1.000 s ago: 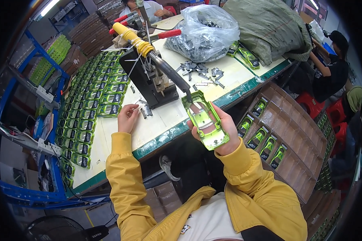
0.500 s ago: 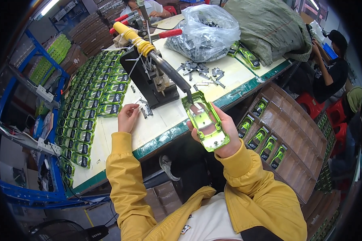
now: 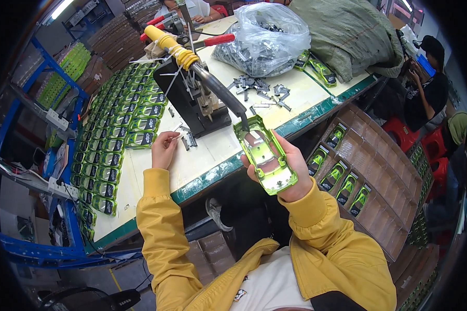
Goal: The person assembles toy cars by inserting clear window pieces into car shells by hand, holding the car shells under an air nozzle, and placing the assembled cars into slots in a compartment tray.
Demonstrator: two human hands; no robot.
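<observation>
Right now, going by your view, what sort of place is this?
Likely an assembly workshop: rows of green toy-car shells lie on the worktable, a clear plastic bag holds small grey parts, and a divided brown tray has more shells.

Blue rack (image 3: pixel 47 66) — bright ceiling tube (image 3: pixel 64 9)

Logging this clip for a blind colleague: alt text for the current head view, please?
Right hand holding a green car shell by the tip of a dark tube; left hand on the table beside metal pins. Rows of green cars lie to the left, a filled clear bag at the far side.
</observation>
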